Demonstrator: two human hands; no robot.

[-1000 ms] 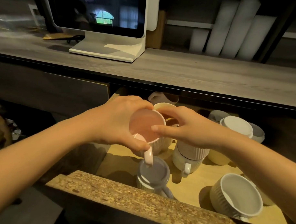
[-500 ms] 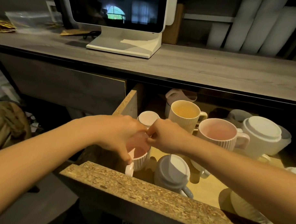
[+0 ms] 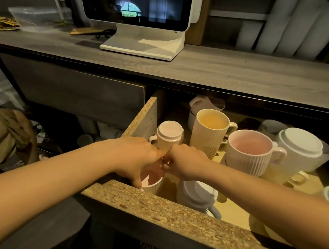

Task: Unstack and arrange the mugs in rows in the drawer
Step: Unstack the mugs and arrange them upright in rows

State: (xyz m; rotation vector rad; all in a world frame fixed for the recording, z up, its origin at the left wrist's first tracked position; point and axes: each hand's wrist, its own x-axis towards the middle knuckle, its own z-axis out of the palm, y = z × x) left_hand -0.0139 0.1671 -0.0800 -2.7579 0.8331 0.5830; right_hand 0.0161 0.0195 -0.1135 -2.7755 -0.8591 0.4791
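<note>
An open wooden drawer [image 3: 141, 123] holds several ribbed mugs. A small pink mug [image 3: 151, 180] stands upright in the drawer's near left corner. My left hand [image 3: 134, 156] grips its rim from the left and my right hand [image 3: 184, 162] pinches the rim from the right; their fingertips touch above it. Behind it an upside-down pink mug [image 3: 169, 135] stands by the left wall. A tall cream mug [image 3: 210, 129] and a wide pink mug [image 3: 249, 151] stand upright further right. A grey upside-down mug [image 3: 196, 196] sits under my right wrist.
An upside-down white mug [image 3: 300, 149] stands at the right, with more mugs behind in the dark. The drawer's chipboard front edge [image 3: 175, 214] lies close below my hands. A white monitor [image 3: 142, 30] stands on the grey counter [image 3: 236, 74] above.
Both hands have lowered the small pink mug from above the stacks into the drawer's near left corner. The camera view has shifted left and closer.
</note>
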